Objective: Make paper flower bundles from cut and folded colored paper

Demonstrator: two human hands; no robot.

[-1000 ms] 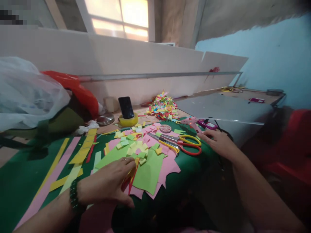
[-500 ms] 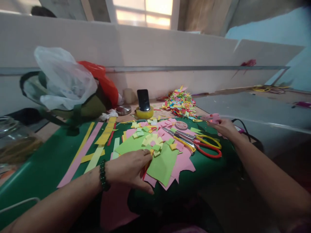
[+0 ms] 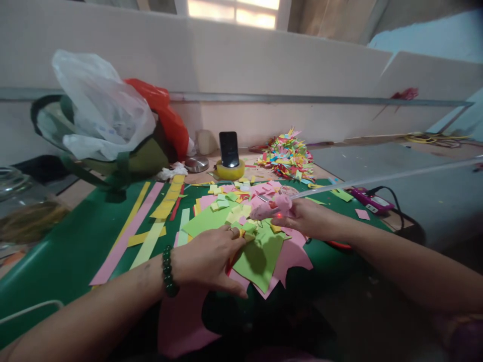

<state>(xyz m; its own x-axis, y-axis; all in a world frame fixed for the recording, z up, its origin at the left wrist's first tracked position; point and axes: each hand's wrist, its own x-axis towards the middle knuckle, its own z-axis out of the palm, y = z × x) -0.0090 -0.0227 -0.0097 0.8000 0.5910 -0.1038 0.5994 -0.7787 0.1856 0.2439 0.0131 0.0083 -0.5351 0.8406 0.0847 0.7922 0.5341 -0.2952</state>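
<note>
My right hand (image 3: 311,218) grips a pink hot glue gun (image 3: 273,207), its nozzle pointing left over the paper pile. A long clear glue stick (image 3: 358,182) sticks out of its back, and a small red light glows on it. Fingertips of my left hand (image 3: 211,256) touch small yellow and green paper pieces (image 3: 247,235) on a light green sheet (image 3: 258,259); the thumb is spread apart. Pink paper (image 3: 298,259) with cut edges lies underneath. The scissors are mostly covered by my right hand and the gun; part of a red handle (image 3: 339,245) shows.
Paper strips (image 3: 126,234) lie on the green mat (image 3: 86,241) at left. Behind stand a phone (image 3: 229,149) on a yellow tape roll (image 3: 230,171), a heap of colourful paper bits (image 3: 289,156) and a bag (image 3: 139,156) with plastic bags. A purple power strip (image 3: 372,200) sits at right.
My right hand has brought the glue gun from the right edge of the mat leftward, over the paper pile and scissors. My left hand stays on the paper. The view has tilted slightly.
</note>
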